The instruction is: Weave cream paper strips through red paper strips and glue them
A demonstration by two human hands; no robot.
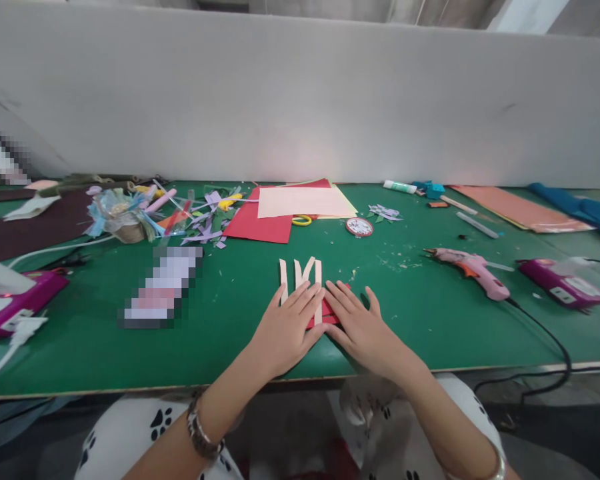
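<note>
Hands rest side by side near the front edge of the green table [430, 333]. The left hand [286, 328] lies palm down, fingers straight and slightly spread, closed on nothing. Its fingertips press on the near ends of the cream paper strips [300, 272], which run away from it toward the wall, two of them leaning into a narrow V. The right hand [364, 328] is also flat and unclenched, fingers fanned apart, with its forefinger close against the left hand's fingertips. Between the two hands and partly under the right fingers shows a small red paper piece [327, 313], with one strip lying across it. A bracelet [200, 433] circles the left wrist. Well beyond the fingertips lie a red sheet [263, 221], with a cream sheet [303, 201] overlapping it, yellow scissors [301, 220] at their near edge and a round disc [359, 227] just to the right of those. To the right of the right hand a pink glue gun [473, 267] lies on its side, and farther right sits a purple device [565, 283]. Beyond and to the left of the left hand is a heap of paper scraps [200, 217].
</note>
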